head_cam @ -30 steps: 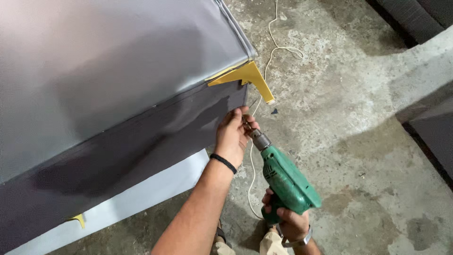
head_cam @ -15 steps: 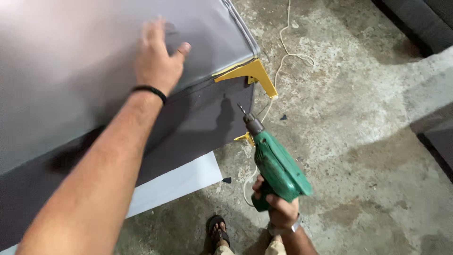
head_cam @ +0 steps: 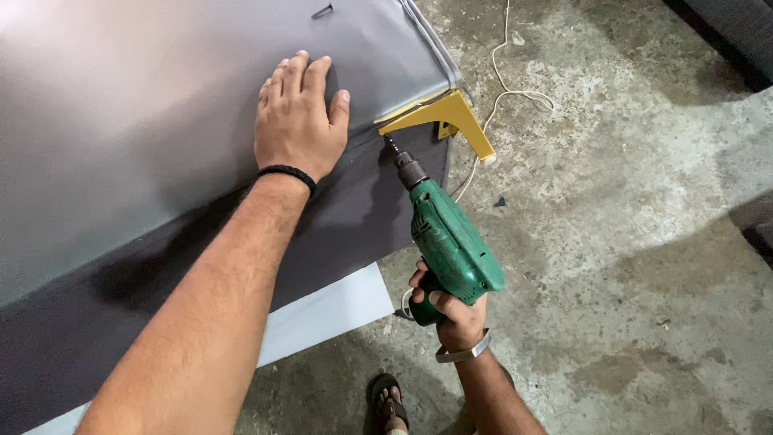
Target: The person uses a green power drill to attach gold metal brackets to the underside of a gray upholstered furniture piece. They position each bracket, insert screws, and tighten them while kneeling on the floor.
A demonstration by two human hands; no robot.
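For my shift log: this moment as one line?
left hand flat on grey panel | right hand grips green drill | bit at yellow bracket

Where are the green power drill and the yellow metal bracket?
green power drill (head_cam: 451, 246), head view, on its body.
yellow metal bracket (head_cam: 439, 114), head view, on its flat top arm.

Rough, stained grey concrete floor fills the frame from twelve to five o'clock. Thin cream cord, looped, lies at one o'clock; pale grey flat board at six o'clock, with a dark strapped sandal below it. Small dark screw lies at twelve o'clock.
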